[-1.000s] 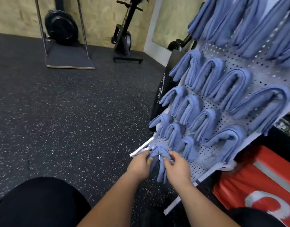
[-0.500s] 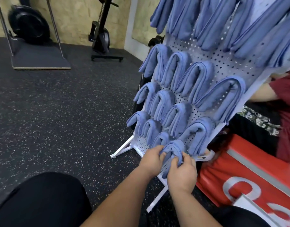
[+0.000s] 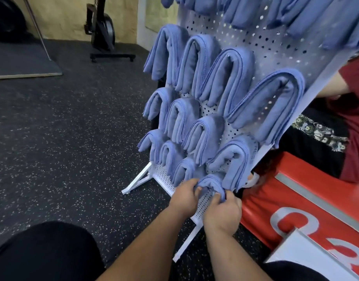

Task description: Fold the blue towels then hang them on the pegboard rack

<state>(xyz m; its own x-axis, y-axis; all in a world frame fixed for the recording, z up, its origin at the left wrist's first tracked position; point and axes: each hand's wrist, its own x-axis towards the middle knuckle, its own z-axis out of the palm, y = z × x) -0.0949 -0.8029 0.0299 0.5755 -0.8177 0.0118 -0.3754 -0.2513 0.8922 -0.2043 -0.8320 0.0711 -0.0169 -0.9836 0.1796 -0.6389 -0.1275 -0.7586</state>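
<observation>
A white pegboard rack (image 3: 263, 43) stands tilted on the dark floor, with several folded blue towels draped over its pegs in rows. At its lowest corner a folded blue towel (image 3: 210, 181) arches over a peg. My left hand (image 3: 184, 196) grips the towel's left end. My right hand (image 3: 223, 212) pinches its right end just below the arch. Both hands are close together in front of the board's bottom edge; the peg under the towel is hidden.
A red padded box (image 3: 308, 201) with white lettering lies right of the rack. A person in a red shirt (image 3: 355, 110) sits behind it. An exercise machine (image 3: 102, 31) and a grey mat (image 3: 22, 63) stand at the back left. My dark-clad knee (image 3: 42, 254) fills the lower left.
The view has swung closer to the rack's lower right corner. Both hands stay on the lowest towel, which now arches over its peg with my right hand lower on its right end.
</observation>
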